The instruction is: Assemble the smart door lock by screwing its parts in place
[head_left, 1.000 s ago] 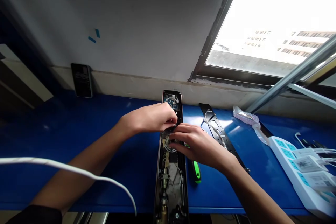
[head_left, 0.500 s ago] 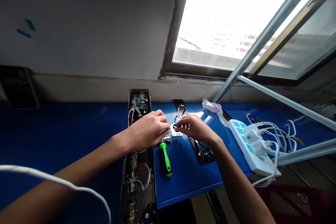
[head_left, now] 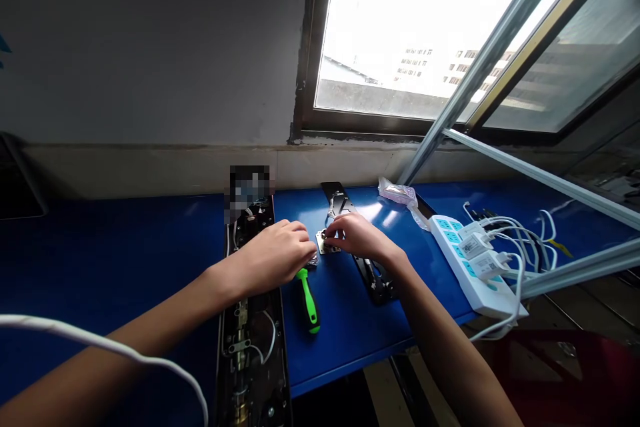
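Note:
My left hand point(head_left: 283, 252) is closed, fingertips together, over the right edge of a long black open housing point(head_left: 257, 377) with brass fittings and white wires inside. What those fingers hold, if anything, is hidden. Just right of them lies a small white metal plate point(head_left: 325, 247) with holes. My right hand point(head_left: 357, 235) pinches at a small dark piece on the plate; its exact kind is unclear. Close below the left hand lies a green and black screwdriver handle point(head_left: 309, 307). A long black panel point(head_left: 373, 280) with fitted parts runs behind and under the right hand.
On the blue tabletop point(head_left: 150, 247), a white power strip point(head_left: 470, 273) with plugged chargers and cables stands at the right. A plastic-wrapped packet point(head_left: 400, 193) lies near the wall. A metal frame bar point(head_left: 493, 60) slants across the window. A white cable point(head_left: 115, 347) crosses the lower left.
The view has swung slightly right, so everything sits further left. Both hands stay around the plate, the right still pinching there. The small dark screws below the plate are no longer distinguishable.

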Tool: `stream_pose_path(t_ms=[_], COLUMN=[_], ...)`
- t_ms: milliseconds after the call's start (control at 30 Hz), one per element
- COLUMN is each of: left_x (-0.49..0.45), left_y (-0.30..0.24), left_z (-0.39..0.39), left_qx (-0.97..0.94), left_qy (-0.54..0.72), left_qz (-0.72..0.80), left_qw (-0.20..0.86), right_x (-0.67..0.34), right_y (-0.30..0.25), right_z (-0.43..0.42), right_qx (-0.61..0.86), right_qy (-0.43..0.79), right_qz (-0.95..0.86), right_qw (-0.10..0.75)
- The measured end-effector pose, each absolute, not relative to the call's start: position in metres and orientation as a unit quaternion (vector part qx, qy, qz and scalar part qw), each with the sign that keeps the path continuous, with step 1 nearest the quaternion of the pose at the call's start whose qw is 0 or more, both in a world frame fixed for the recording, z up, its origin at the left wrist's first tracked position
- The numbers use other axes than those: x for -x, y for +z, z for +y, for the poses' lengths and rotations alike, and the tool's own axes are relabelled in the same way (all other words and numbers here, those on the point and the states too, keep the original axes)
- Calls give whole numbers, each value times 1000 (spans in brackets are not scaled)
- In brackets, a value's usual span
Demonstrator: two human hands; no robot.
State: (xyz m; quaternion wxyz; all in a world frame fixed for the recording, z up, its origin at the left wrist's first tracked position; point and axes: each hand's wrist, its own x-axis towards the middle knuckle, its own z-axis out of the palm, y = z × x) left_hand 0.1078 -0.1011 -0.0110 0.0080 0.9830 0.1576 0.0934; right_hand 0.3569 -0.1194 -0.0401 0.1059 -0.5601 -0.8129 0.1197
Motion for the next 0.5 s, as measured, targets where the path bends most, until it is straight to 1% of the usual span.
stream_pose_path(t_ms=[367, 500], left_x=[-108, -101], left_y=[-7, 1], left_z=[-103, -103], left_qx=[-982, -985], left_qy=[82, 93], left_qz=[166, 132], left_qw=[36, 64], right_x=[-353, -349], right_y=[-34, -30], right_z=[-123, -129], right_qx=[565, 575], right_qy=[112, 101], right_qz=[-809, -802], right_qw=[118, 128])
